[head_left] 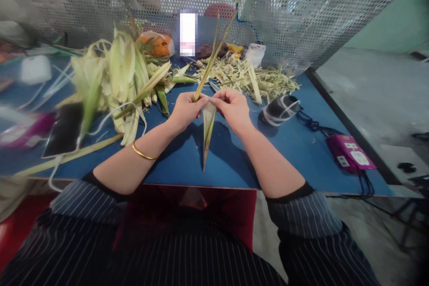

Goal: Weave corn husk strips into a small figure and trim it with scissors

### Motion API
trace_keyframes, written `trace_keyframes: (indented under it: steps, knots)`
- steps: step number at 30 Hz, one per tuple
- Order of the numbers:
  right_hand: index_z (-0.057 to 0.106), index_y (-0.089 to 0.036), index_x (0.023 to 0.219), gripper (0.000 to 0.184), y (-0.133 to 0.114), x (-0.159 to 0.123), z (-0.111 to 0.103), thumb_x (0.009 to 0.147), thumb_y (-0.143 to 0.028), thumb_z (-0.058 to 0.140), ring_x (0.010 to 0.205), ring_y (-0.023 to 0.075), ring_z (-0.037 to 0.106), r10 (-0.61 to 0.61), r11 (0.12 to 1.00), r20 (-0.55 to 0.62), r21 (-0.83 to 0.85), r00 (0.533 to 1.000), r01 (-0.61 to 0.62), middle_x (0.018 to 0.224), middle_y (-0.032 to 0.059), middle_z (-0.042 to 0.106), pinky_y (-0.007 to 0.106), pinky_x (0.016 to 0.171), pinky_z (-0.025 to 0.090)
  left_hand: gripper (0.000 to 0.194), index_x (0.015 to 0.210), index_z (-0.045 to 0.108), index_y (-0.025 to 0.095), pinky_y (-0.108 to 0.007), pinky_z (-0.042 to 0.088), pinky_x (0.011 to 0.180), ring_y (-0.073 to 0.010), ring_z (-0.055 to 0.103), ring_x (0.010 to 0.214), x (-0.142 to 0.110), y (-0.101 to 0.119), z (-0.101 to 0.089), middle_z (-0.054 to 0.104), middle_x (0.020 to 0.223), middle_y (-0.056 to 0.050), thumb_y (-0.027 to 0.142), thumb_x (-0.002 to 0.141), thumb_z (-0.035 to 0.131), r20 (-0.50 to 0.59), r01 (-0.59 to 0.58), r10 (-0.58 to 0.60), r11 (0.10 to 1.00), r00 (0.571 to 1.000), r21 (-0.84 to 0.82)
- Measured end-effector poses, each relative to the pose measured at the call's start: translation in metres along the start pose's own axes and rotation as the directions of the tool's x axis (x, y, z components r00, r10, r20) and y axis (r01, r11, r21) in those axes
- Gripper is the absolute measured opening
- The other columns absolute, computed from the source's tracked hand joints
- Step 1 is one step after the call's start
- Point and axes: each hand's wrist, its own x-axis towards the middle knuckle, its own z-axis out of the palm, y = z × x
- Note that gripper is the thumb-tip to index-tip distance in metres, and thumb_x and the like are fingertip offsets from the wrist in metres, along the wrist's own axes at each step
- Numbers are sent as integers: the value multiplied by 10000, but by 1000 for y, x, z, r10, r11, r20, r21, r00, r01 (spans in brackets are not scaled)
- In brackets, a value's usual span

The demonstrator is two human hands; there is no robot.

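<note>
Above the blue table (pixel 301 152) my left hand (pixel 185 109) and my right hand (pixel 232 106) meet, fingers closed on a pale green palm leaf strip (pixel 208 127). Its folded, pointed end hangs down toward the table between my wrists. Long thin ends of the leaf (pixel 214 49) rise up and away from my left fist. A gold bangle (pixel 143 153) sits on my left wrist.
A heap of whole palm leaves (pixel 117 76) lies at the left, a pile of leaf trimmings (pixel 248 78) at the back. A dark phone (pixel 65 129), a black roll with white bands (pixel 279 108), a pink power bank (pixel 351 152) with cable, and a perforated metal screen (pixel 318 13) behind.
</note>
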Motion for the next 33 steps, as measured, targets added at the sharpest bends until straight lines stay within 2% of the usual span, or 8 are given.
trace_keyframes:
  steps: [5,12,14,18,23,26,30,33]
  knots:
    - [588,-200,688,121,6,3,-1,766,-235,674,544,92,388,-49,999,52,28,997,47,581,-51,484,264,554,337,155,657,650,124,-195,293,406,-43,395,372,0,-1,1,456,436,62,118,807,610,20,-14,14,1000,1000,-23]
    - [536,-211,727,131,3,2,-4,835,-235,607,639,112,428,-223,945,102,-220,969,241,696,-28,520,276,630,369,159,629,636,134,-193,298,413,-44,399,387,0,-2,0,451,440,61,115,785,611,28,-7,9,997,1000,-73]
    - [546,-214,752,122,3,1,-3,840,-261,617,633,111,426,-203,957,64,-199,977,212,692,-29,518,274,624,373,147,651,656,134,-195,302,413,-42,397,387,0,-3,0,467,459,58,142,794,625,16,-6,8,995,1000,-96]
    - [559,-221,791,189,7,-1,2,813,-362,683,627,109,425,-86,992,27,-92,996,88,684,-31,516,267,607,378,153,675,685,142,-200,315,417,-42,405,393,3,-5,-1,507,492,47,230,799,677,-34,-15,11,993,999,-120]
    - [530,-225,721,220,6,-5,6,815,-357,678,606,113,432,-61,991,46,-112,997,66,638,-37,502,272,603,383,226,605,643,153,-202,293,423,-50,398,405,3,-9,-2,477,459,48,279,776,720,-55,-28,24,997,998,-76]
    - [522,-225,721,213,4,-8,5,842,-340,653,618,119,446,-166,955,22,-246,986,166,655,-31,516,280,625,387,226,617,656,155,-205,269,429,-50,366,410,3,-11,-1,448,446,55,297,784,712,-66,-71,68,996,995,-51]
    - [520,-224,740,181,3,-11,3,888,-298,594,686,135,498,-367,839,39,-418,929,349,733,-8,557,290,687,407,236,600,638,159,-213,267,435,-56,356,410,3,-11,-1,432,438,56,293,784,701,-82,-56,50,997,995,-60]
    - [517,-226,734,184,2,-14,2,905,-274,566,725,142,522,-426,788,61,-465,902,404,771,2,570,294,711,424,243,598,625,161,-217,274,444,-60,362,427,5,-12,-1,438,458,53,301,781,702,-101,-48,45,998,994,-26]
